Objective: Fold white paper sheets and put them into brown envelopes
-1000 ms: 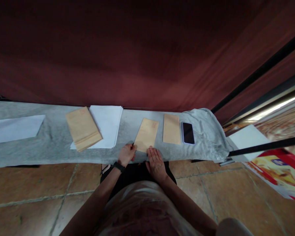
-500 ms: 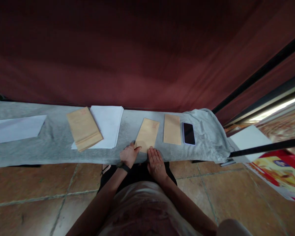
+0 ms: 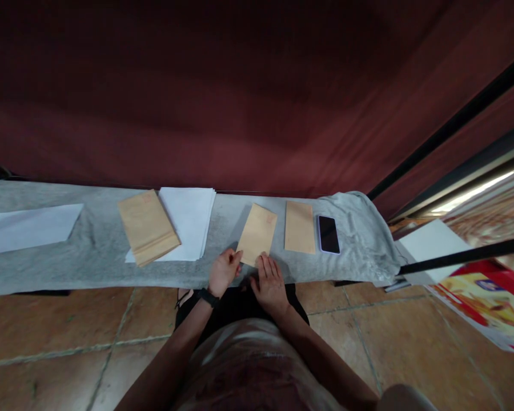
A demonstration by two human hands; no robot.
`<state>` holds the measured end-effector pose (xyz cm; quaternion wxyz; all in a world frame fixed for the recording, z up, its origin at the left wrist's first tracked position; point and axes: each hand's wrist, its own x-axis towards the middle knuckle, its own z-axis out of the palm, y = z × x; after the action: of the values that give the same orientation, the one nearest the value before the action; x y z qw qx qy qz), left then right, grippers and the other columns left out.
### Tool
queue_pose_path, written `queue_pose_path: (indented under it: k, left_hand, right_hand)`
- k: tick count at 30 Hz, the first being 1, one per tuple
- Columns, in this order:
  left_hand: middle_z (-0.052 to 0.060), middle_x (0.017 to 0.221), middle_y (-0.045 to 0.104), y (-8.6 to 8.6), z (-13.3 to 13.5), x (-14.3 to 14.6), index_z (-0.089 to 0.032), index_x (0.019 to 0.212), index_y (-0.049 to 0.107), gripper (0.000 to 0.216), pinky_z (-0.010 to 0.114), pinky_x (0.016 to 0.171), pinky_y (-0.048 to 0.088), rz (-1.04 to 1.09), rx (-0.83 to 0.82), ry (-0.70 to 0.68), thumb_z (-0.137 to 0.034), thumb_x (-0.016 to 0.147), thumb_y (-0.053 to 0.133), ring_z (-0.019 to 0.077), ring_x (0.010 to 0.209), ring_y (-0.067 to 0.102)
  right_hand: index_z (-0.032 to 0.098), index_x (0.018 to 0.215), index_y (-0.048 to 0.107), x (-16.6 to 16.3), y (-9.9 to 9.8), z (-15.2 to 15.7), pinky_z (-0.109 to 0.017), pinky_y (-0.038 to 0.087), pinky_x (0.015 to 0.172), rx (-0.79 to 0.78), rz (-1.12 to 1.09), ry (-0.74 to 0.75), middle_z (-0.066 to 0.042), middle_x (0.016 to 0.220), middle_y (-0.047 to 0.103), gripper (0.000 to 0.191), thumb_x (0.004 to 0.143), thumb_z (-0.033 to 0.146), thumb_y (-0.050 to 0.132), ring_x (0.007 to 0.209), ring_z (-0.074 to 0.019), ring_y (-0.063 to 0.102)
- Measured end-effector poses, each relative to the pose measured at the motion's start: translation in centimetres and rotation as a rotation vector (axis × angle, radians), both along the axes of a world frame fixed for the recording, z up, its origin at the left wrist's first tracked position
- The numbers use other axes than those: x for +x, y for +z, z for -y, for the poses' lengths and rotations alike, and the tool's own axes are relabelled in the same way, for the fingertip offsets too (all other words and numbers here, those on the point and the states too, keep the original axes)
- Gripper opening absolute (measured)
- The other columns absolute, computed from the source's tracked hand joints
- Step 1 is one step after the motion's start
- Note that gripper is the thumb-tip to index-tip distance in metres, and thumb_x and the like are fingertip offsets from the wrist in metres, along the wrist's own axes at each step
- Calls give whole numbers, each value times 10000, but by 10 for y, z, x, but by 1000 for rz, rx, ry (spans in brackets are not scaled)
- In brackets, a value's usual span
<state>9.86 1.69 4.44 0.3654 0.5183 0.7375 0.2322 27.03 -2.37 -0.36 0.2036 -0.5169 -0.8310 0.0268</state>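
Observation:
A brown paper envelope (image 3: 258, 231) lies tilted on the grey cloth in front of me, with a small reddish mark near its top right corner. At its lower left corner my left hand (image 3: 223, 270), with a dark watch on the wrist, is closed in a pinch on the edge. Stretched out and fairly flat, the fingers of my right hand (image 3: 269, 282) rest on the lower right edge. To the right lies another brown envelope (image 3: 300, 227), untouched by either hand.
A phone (image 3: 328, 234) lies right of the envelopes. Leftward, a stack of brown envelopes (image 3: 148, 225) overlaps white paper sheets (image 3: 191, 220); another white sheet (image 3: 34, 227) lies far left. A dark red curtain (image 3: 240, 114) hangs behind. Black bars (image 3: 475, 255) cross at right.
My left hand has shifted slightly left and down, its thumb drawing from the envelope's face to its edge. My right thumb has spread outward. The envelope has barely moved.

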Motion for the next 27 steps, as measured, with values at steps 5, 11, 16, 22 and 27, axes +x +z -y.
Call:
queue_pose_path:
  k: [5, 11, 16, 22, 27]
  left_hand:
    - [-6, 697, 674, 36, 11, 23, -233, 833, 610, 318, 253, 654, 436, -276, 189, -61, -455, 999, 455, 158, 656, 637]
    - [58, 938, 688, 42, 13, 45, -223, 945, 639, 231, 290, 850, 480, -318, 416, -362, -319, 1021, 443, 193, 913, 662]
    - [108, 1133, 632, -1, -7, 31, -186, 1129, 606, 227, 361, 1005, 484, -296, 526, -79, -327, 1002, 483, 236, 1144, 602]
    - [112, 1618, 362, -29, -33, 25, -230, 1480, 439, 526, 459, 1185, 340, -439, 441, -483, -298, 968, 540, 277, 1488, 334]
    - [115, 1557, 482, -30, -46, 37, -187, 1433, 527, 478, 493, 1209, 310, -576, 322, -711, -153, 981, 374, 268, 1485, 373]
  right_hand:
    - [130, 1460, 501, -10, 25, -20, -429, 504, 1004, -53, -64, -74, -187, 1328, 638, 485, 1014, 320, 479, 1162, -303, 621]
    - [181, 1135, 694, -9, 19, -41, -282, 574, 789, -202, -608, -143, -83, 978, 760, 370, 1009, 202, 346, 859, -199, 723]
    - [179, 1181, 665, 1, -10, -37, -309, 603, 667, -281, -761, -232, -70, 932, 767, 361, 954, 210, 386, 740, -201, 721]
    - [181, 1110, 676, 10, -20, -38, -286, 577, 515, -399, -897, -220, -52, 874, 745, 345, 940, 238, 381, 611, -183, 683]
    - [175, 1184, 678, 22, -11, -45, -362, 585, 859, -173, -584, -195, -104, 1067, 730, 368, 945, 193, 398, 956, -222, 695]
